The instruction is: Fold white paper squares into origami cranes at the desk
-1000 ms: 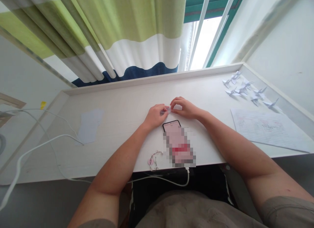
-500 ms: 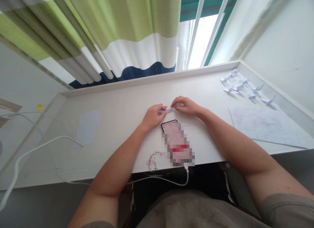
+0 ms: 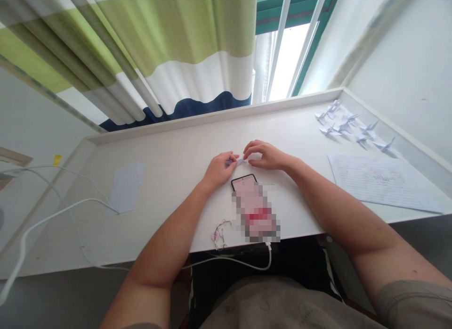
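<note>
Fingertips (image 3: 247,151) of right hand (image 3: 265,155) and left hand (image 3: 219,168) meet. I read both as pinching a small folded paper (image 3: 236,162) between them, low over the desk (image 3: 176,150). The fold is too small to make out, possibly a strip. Phone (image 3: 254,206) lies just below the fingers, toward the body. Paper cranes (image 3: 349,126) sit well off to their right, with the lined sheet (image 3: 381,180) nearer. Blank slips (image 3: 126,186) are far left.
</note>
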Available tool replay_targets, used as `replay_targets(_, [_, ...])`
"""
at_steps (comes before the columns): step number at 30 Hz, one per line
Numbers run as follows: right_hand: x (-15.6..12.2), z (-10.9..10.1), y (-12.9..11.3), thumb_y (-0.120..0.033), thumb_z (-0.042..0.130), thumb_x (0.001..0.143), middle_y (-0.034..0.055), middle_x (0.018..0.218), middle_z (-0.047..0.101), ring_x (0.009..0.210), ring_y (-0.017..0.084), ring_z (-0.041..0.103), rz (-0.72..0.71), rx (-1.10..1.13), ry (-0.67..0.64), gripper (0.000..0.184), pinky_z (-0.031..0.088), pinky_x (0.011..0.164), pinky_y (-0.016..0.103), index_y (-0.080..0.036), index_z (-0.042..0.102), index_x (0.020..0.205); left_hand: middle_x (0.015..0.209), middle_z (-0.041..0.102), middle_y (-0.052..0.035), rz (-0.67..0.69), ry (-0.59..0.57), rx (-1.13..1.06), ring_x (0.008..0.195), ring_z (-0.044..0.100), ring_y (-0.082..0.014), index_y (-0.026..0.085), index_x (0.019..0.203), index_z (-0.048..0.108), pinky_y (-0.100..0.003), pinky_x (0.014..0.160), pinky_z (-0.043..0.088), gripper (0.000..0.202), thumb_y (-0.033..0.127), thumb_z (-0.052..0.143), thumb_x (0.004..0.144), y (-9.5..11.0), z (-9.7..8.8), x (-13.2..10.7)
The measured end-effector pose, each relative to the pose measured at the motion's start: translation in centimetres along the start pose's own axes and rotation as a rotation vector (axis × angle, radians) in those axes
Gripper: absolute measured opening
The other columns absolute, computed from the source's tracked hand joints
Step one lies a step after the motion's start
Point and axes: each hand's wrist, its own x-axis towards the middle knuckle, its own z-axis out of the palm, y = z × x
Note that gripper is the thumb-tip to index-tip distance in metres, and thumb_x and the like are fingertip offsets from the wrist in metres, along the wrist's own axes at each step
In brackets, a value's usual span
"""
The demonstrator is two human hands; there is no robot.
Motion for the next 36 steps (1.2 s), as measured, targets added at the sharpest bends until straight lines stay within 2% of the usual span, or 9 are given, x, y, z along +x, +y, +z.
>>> replay_targets(10, [0.0, -0.2, -0.6, -0.030, 0.065, 0.099, 0.0095, 0.123, 0.073, 0.115, 0.030, 0.062, -0.015, -0.216, -0.069, 0.015, 0.050, 0.102, 0.051, -0.026, 0.079, 0.101, 0.134, 0.076, -0.0106, 0.024, -0.005, -0.014, 0.141, 0.062, -0.0282, 0.024, 0.087, 0.063, -0.053, 0.123, 0.044, 0.011, 0.019, 0.062, 0.097, -0.3, 0.0, 0.0])
replay_targets(13, [0.1, -0.1, -0.8, -0.029, 0.062, 0.101, 0.0097, 0.125, 0.073, 0.119, 0.031, 0.061, -0.003, -0.274, -0.086, 0.017, 0.049, 0.102, 0.050, -0.026, 0.078, 0.099, 0.132, 0.077, -0.0103, 0.032, -0.007, 0.007, 0.141, 0.061, -0.0277, 0.024, 0.087, 0.062, -0.053, 0.123, 0.043, 0.011, 0.018, 0.061, 0.097, -0.4, 0.0, 0.0])
replay_targets(18, [0.1, 0.0, -1.3, -0.027, 0.058, 0.103, 0.0110, 0.134, 0.069, 0.130, 0.033, 0.054, -0.022, -0.364, -0.101, 0.018, 0.047, 0.105, 0.051, -0.025, 0.076, 0.104, 0.132, 0.076, -0.0100, 0.022, 0.051, 0.016, 0.138, 0.062, -0.0265, 0.023, 0.088, 0.062, -0.051, 0.122, 0.044, 0.010, 0.017, 0.060, 0.096, -0.6, 0.1, 0.1])
replay_targets(24, [0.0, -0.2, -1.8, -0.025, 0.051, 0.105, 0.0109, 0.129, 0.071, 0.126, 0.033, 0.055, -0.023, -0.359, -0.116, 0.023, 0.046, 0.104, 0.052, -0.026, 0.074, 0.102, 0.129, 0.076, -0.0102, 0.012, 0.037, 0.011, 0.138, 0.062, -0.0274, 0.023, 0.088, 0.062, -0.054, 0.122, 0.044, 0.009, 0.018, 0.061, 0.095, -0.4, -0.1, 0.0])
replay_targets(29, [-0.2, -0.1, -2.4, -0.021, 0.049, 0.103, 0.0127, 0.136, 0.066, 0.132, 0.035, 0.050, -0.045, -0.424, -0.113, 0.023, 0.044, 0.107, 0.055, -0.025, 0.072, 0.103, 0.129, 0.076, -0.0099, 0.022, 0.035, 0.025, 0.138, 0.062, -0.0272, 0.023, 0.086, 0.063, -0.052, 0.122, 0.044, 0.010, 0.016, 0.062, 0.093, -0.4, 0.0, 0.1])
replay_targets(32, [-0.3, -0.1, -2.1, -0.021, 0.055, 0.098, 0.0143, 0.129, 0.067, 0.125, 0.036, 0.054, -0.013, -0.409, -0.110, 0.017, 0.045, 0.104, 0.055, -0.024, 0.071, 0.101, 0.126, 0.076, -0.0101, 0.021, 0.039, 0.025, 0.136, 0.063, -0.0272, 0.023, 0.083, 0.061, -0.050, 0.121, 0.046, 0.011, 0.016, 0.062, 0.092, -0.4, 0.0, 0.1])
replay_targets(36, [-0.3, -0.2, -1.1, -0.025, 0.058, 0.096, 0.0112, 0.114, 0.072, 0.109, 0.031, 0.062, 0.052, -0.249, -0.099, 0.016, 0.049, 0.100, 0.050, -0.024, 0.070, 0.105, 0.124, 0.077, -0.0101, 0.013, 0.040, 0.031, 0.134, 0.064, -0.0273, 0.022, 0.082, 0.061, -0.051, 0.120, 0.046, 0.011, 0.017, 0.062, 0.092, -0.4, -0.1, 0.1])
